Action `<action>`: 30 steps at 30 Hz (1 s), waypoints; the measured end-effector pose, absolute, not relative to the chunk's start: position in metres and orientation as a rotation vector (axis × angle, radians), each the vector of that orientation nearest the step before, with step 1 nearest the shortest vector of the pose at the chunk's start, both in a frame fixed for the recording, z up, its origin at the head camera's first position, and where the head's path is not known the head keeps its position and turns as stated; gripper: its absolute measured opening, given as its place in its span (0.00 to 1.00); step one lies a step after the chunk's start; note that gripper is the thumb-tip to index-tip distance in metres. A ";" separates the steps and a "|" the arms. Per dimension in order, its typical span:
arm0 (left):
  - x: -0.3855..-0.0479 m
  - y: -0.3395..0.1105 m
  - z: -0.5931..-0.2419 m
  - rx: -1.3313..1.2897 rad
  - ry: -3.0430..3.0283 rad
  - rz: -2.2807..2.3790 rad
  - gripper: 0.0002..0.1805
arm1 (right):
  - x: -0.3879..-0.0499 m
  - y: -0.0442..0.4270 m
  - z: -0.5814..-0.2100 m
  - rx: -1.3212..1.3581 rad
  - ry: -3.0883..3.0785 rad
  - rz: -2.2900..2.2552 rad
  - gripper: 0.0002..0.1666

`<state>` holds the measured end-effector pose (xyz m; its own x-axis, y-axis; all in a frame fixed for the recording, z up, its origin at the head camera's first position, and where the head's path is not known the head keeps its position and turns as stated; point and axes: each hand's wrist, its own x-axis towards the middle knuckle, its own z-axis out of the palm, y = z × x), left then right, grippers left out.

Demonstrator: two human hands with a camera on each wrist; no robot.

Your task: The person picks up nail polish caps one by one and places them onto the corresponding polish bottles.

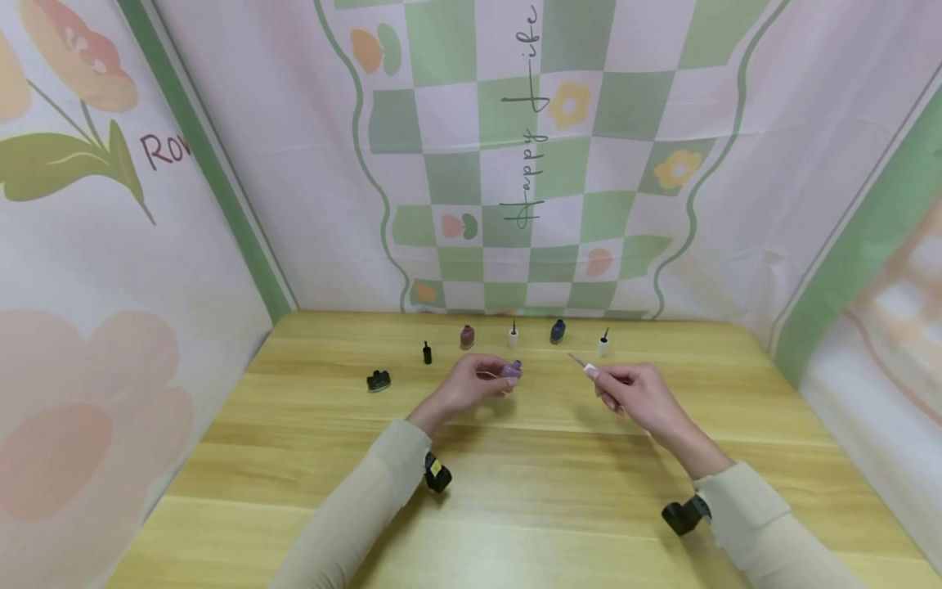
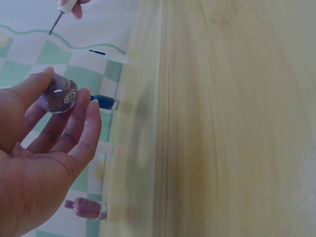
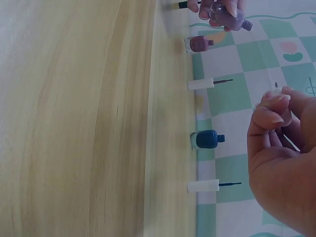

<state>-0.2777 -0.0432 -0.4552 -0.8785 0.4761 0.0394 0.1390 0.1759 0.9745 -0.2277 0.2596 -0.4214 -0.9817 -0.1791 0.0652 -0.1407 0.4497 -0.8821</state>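
Observation:
My left hand [image 1: 469,383] pinches an uncapped purple nail polish bottle [image 1: 511,371] above the table; its bare neck tips up and to the right in the head view. A round label faces the left wrist camera on this bottle [image 2: 60,95]. To the right, my right hand [image 1: 639,397] pinches a white nail polish cap [image 1: 591,371], its brush pointing toward the bottle but apart from it. Behind the hands stand an uncapped mauve bottle [image 1: 467,336], an uncapped blue bottle [image 1: 558,331], and two white caps [image 1: 513,338] with their brushes upright.
At the left on the wooden table [image 1: 515,507] are a low dark bottle [image 1: 379,381] and a black cap [image 1: 427,354] with its brush up. A patterned curtain [image 1: 508,164] hangs along the table's back edge. A small black camera is strapped to each wrist.

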 end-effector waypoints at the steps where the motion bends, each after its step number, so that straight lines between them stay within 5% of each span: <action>1: -0.278 -0.043 -0.456 0.588 2.178 1.765 0.14 | -0.228 0.260 -0.422 -0.298 2.637 -1.604 0.25; 30: -0.280 -0.049 -0.457 0.580 2.103 1.827 0.16 | -0.231 0.248 -0.413 -0.314 2.524 -1.699 0.23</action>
